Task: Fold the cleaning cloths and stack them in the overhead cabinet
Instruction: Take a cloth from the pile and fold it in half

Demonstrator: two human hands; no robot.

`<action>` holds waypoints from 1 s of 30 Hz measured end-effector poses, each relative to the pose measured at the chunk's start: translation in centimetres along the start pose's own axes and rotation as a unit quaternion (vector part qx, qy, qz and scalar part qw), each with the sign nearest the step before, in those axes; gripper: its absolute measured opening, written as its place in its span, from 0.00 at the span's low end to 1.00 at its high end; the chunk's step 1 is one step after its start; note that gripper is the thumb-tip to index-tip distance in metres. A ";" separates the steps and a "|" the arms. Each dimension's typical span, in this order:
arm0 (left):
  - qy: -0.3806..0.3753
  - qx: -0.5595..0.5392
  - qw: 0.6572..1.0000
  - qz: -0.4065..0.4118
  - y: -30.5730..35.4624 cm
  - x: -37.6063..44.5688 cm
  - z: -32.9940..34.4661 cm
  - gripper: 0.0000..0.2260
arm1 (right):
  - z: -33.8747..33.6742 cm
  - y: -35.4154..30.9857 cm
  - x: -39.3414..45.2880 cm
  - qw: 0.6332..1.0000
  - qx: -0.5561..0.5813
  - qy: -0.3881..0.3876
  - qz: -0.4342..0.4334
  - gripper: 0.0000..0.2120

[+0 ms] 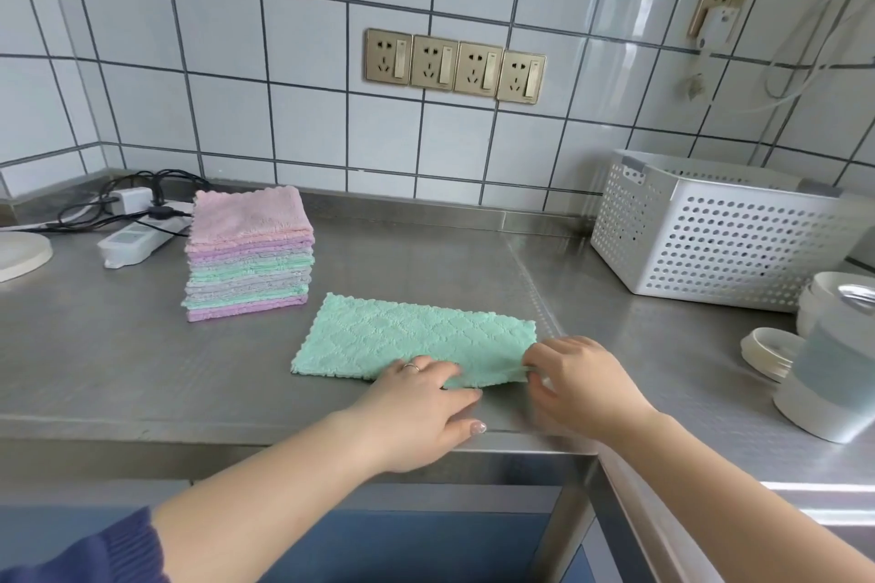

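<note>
My left hand [421,398] lies on the near edge of the green cloth [416,336]. Its fingers are straight and press the cloth flat on the steel counter [142,374]. There is a ring [411,366] on one finger. My right hand [582,379] is just beside my left one, at the right corner of the same cloth. Its fingertips pinch that corner and lift it a little. The green cloth is a long shape and lies right in front of both hands.

Past my left hand, farther back on the counter, sits a neat pile of folded cloths [248,256]. The top one is pink, and under it are purple, green and grey ones. Behind the pile is a white power strip [135,241] with black cords [142,189].

Past my right hand stands a white basket [710,237] full of little holes. To the right of that hand are white cups [833,360]. On the tiled wall, far above my hands, is a row of four gold sockets [454,64].
</note>
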State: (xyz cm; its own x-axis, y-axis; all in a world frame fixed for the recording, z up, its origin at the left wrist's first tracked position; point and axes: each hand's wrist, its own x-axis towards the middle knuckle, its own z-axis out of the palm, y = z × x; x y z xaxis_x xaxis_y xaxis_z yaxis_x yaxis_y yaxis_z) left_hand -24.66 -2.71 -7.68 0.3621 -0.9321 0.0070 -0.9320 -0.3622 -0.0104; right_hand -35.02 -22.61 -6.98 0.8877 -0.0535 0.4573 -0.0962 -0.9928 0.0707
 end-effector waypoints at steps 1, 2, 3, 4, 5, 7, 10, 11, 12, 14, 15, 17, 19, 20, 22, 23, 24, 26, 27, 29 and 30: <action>0.006 0.005 1.000 0.010 -0.1 -0.3 -0.3 0.26 | -0.6 -0.4 -0.1 1.000 0.017 -0.003 -0.009 0.03; 0.022 0.007 0.999 0.028 -0.3 -0.7 -0.6 0.29 | -1.2 -0.8 -0.3 0.999 0.032 -0.013 -0.020 0.05; 0.047 0.011 0.997 0.053 -0.7 -1.3 -0.8 0.30 | -1.7 -1.4 -0.6 0.998 0.052 -0.030 -0.031 0.06; 0.084 0.016 0.993 0.086 -1.2 -2.0 -0.9 0.29 | -2.3 -2.0 -1.0 0.995 0.071 -0.049 -0.041 0.07; 0.128 0.024 0.984 0.120 -1.9 -2.6 -0.7 0.25 | -2.8 -2.8 -1.4 0.992 0.089 -0.071 -0.052 0.07; 0.200 0.026 0.967 0.153 -3.2 -3.6 -0.1 0.18 | -3.3 -4.3 -2.0 0.986 0.115 -0.101 -0.072 0.09; 0.223 -0.061 0.965 0.124 -3.2 -4.6 0.5 0.12 | -3.2 -5.8 -1.8 0.979 0.158 -0.109 -0.062 0.17; 0.231 -0.084 0.963 0.108 -2.7 -4.7 0.7 0.11 | -3.1 -6.2 -1.6 0.978 0.171 -0.106 -0.057 0.19; 0.241 -0.107 0.961 0.089 -2.2 -4.7 0.9 0.12 | -3.0 -6.6 -1.4 0.976 0.185 -0.102 -0.052 0.19; 0.261 -0.150 0.952 0.062 -1.2 -4.3 1.2 0.13 | -2.8 -7.2 -1.1 0.972 0.213 -0.094 -0.042 0.16; 0.269 -0.160 0.948 0.055 -0.7 -4.1 1.2 0.13 | -2.8 -7.4 -1.1 0.969 0.227 -0.091 -0.039 0.16; 0.290 -0.157 0.943 0.053 -0.2 -3.7 1.1 0.11 | -2.9 -7.3 -1.1 0.963 0.249 -0.093 -0.039 0.18; 0.315 -0.171 0.932 0.046 -0.2 -3.7 0.9 0.08 | -3.2 -6.6 -1.5 0.964 0.242 -0.102 -0.047 0.22; 0.327 -0.197 0.924 0.035 -0.4 -4.1 0.8 0.08 | -3.4 -6.1 -1.8 0.967 0.227 -0.107 -0.048 0.25; 0.336 -0.279 0.899 0.000 -1.0 -5.2 0.7 0.08 | -3.4 -4.9 -2.3 0.974 0.195 -0.110 -0.033 0.27; 0.343 -0.318 0.884 -0.010 -1.4 -5.8 0.6 0.09 | -3.4 -4.6 -2.4 0.975 0.197 -0.098 -0.017 0.23; 0.352 -0.347 0.869 -0.018 -1.7 -6.4 0.7 0.08 | -3.2 -4.3 -2.5 0.973 0.218 -0.076 0.008 0.16; 0.354 -0.404 0.843 -0.036 -2.2 -7.7 0.5 0.07 | -2.8 -4.3 -1.9 0.955 0.286 -0.040 0.065 0.07; 0.349 -0.430 0.832 -0.041 -2.4 -8.1 0.3 0.11 | -2.7 -4.6 -1.6 0.940 0.328 -0.034 0.082 0.10; 0.347 -0.421 0.837 -0.047 -3.1 -9.0 0.1 0.18 | -2.2 -5.5 -0.6 0.916 0.390 -0.028 0.094 0.25; 0.353 -0.386 0.851 -0.049 -3.4 -9.1 -0.2 0.18 | -2.0 -5.9 -0.2 0.907 0.409 -0.030 0.098 0.30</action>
State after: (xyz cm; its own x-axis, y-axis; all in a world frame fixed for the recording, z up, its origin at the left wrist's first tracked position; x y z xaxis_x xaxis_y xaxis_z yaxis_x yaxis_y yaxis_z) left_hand -24.77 7.06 -7.53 0.5953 -0.5649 0.5714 -0.7262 -0.0739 0.6835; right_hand -35.55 -16.53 -5.76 0.9147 -0.2182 0.3402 0.0905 -0.7098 -0.6985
